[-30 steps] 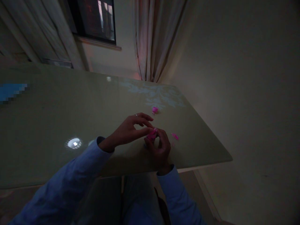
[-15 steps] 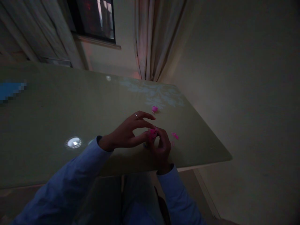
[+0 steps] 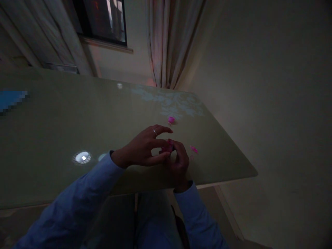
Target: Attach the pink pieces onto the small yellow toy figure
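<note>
Between my two hands is a small pink object (image 3: 167, 146), its kind too dark and too covered by fingers to make out. My right hand (image 3: 178, 162) is closed around it from the right. From the left, the thumb and index finger of my left hand (image 3: 147, 147) pinch at the same piece, while the ring-bearing finger stretches out above it. A small pink cup-shaped piece (image 3: 171, 120) stands on the table beyond my fingers. To the right of my right hand lies a flat pink piece (image 3: 194, 149), with a faint pink loop (image 3: 192, 157) just below it.
The pale green glossy table (image 3: 64, 128) reaches from the left to a rounded corner at the right. A blue item (image 3: 10, 100), partly pixelated, is at the far left. Curtains (image 3: 166, 41) and a window (image 3: 103, 20) are behind; a wall (image 3: 272, 103) stands on the right.
My left thumb and index finger have shifted around the pink object, with the thumb now lower across it. My right hand stays nearly in place. The loose pink pieces have not moved.
</note>
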### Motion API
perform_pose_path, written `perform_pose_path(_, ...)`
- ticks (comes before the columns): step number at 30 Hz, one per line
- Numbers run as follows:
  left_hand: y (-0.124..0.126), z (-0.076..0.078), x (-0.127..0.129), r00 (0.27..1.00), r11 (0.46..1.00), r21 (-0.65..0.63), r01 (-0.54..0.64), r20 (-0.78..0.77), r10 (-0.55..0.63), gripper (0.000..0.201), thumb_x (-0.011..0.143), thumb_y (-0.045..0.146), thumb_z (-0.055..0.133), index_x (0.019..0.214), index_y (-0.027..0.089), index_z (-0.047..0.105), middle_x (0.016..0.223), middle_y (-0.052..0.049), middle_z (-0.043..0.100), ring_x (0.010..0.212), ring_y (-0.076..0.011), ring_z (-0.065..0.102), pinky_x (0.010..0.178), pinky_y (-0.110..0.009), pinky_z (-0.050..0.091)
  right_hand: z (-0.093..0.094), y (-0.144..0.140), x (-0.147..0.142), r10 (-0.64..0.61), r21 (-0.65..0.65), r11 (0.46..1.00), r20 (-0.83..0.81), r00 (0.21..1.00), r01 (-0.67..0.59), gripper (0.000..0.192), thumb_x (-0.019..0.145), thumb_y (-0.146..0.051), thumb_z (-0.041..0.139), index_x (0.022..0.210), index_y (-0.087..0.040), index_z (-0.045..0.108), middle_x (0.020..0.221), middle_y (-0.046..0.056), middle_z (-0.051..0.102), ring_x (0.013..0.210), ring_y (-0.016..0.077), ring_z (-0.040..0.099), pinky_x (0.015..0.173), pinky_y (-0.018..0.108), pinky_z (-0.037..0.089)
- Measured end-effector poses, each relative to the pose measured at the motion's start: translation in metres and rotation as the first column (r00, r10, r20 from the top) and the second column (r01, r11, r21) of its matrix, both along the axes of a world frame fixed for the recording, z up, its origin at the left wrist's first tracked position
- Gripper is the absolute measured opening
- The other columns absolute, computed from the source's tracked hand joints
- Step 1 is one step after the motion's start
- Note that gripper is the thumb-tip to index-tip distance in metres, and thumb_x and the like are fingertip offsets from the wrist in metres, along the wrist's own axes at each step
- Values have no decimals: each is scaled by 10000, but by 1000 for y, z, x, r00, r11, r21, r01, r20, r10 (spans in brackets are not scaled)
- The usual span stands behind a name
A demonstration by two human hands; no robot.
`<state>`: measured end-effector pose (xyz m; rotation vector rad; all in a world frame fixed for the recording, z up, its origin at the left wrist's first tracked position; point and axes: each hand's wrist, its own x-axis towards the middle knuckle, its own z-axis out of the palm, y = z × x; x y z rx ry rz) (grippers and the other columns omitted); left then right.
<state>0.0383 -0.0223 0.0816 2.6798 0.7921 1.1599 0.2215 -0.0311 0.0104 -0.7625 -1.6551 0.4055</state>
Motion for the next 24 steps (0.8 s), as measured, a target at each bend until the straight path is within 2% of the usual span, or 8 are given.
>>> perform_pose_path(8,0,-3,1,998,995,-88,-56,-20,54,189,921,338,660,916,166,737,1406,-197,574,1310,-305,574,1043,-459,515,-3,2,0,-16,45,999,12,1000,16,293,931,-285,696,1216,-237,651,1068,91,701,966,228,679,826,388,592)
perform_pose_path(16,4,-9,5,996,989,129,-78,49,72,135,909,298,696,935,182,759,1245,-156,687,1107,-268,676,907,-417,564,-1,1,-2,-22,0,1000,-28,999,22,255,929,-249,691,1181,-220,667,1042,86,694,934,212,671,807,363,582)
perform_pose_path(24,2,-7,2,987,983,134,-124,120,108,197,894,351,745,1017,198,748,1256,-137,688,1073,-228,690,911,-369,576,-4,1,-1,-47,-9,999,-44,998,47,260,927,-274,669,1180,-215,667,1050,83,683,947,213,648,808,368,552)
